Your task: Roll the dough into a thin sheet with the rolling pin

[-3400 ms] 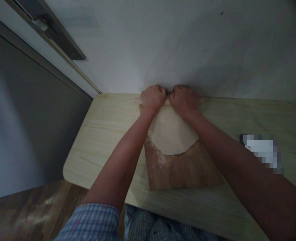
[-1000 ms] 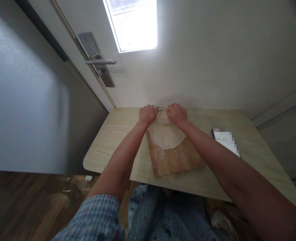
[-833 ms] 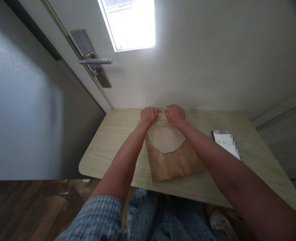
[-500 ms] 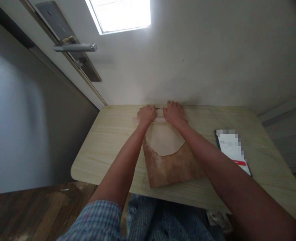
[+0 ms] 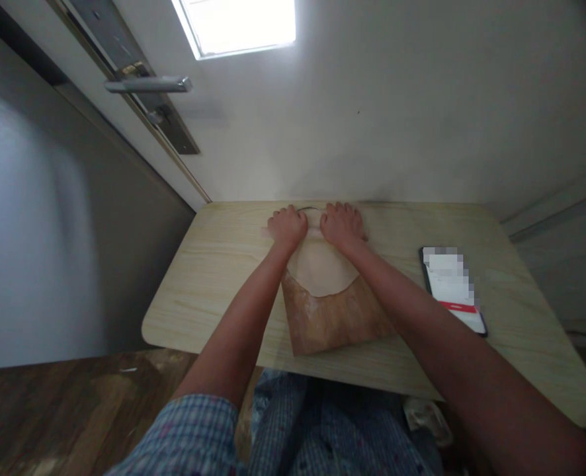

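A pale, flat, rounded sheet that looks like dough point(image 5: 323, 270) lies on a brown wooden board point(image 5: 340, 322). Across its far part runs a light rolling pin point(image 5: 314, 233), mostly hidden under the hands. My left hand point(image 5: 288, 226) is closed over the pin's left part, with the pin's end showing just beyond it. My right hand point(image 5: 343, 223) is closed over the right part. A thin dark curved edge shows between and beyond the two hands; what it belongs to is hidden.
The board rests on a light wooden table point(image 5: 204, 277). A phone point(image 5: 452, 287) lies to the right, near my right forearm. Behind the table stands a pale door with a metal handle point(image 5: 149, 84). Below the table edge is a plastic container point(image 5: 428, 421).
The view has shifted slightly. Both hands remain on the pin, and their place over the sheet looks nearly the same. A little more of the dark curved edge shows beyond them.
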Demonstrator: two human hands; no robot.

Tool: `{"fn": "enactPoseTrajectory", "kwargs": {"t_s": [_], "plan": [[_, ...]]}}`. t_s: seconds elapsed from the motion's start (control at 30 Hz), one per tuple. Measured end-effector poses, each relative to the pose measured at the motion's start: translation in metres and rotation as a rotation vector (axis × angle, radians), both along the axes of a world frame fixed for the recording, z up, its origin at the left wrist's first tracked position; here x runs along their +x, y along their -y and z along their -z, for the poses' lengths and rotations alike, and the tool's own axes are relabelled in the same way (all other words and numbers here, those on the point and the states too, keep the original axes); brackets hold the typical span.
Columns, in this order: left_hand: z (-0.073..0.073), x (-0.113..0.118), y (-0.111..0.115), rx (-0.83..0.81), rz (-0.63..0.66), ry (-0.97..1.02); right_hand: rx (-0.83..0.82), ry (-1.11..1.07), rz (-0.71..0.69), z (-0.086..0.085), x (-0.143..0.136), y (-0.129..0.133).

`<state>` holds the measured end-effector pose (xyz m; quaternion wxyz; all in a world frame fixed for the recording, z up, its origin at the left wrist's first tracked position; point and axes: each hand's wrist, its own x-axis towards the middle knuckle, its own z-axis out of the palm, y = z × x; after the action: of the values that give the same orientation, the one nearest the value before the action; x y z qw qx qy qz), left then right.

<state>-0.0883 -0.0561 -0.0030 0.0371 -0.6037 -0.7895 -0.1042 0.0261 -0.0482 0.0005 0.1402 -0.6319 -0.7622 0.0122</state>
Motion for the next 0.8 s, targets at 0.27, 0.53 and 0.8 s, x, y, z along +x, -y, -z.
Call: {"fn": "enactPoseTrajectory", "kwargs": {"t_s": [0.27,0.53,0.8], "plan": [[0.007,0.001,0.034,0.076,0.066,-0.064,0.066,0.056,-0.047,0.006,0.004,0.034],[0.012,0.002,0.061,0.135,0.104,-0.098,0.121,0.026,-0.092,0.009,0.007,0.063],[0.006,-0.001,0.076,0.055,0.175,-0.139,0.137,0.020,-0.136,0.017,0.013,0.079]]}}
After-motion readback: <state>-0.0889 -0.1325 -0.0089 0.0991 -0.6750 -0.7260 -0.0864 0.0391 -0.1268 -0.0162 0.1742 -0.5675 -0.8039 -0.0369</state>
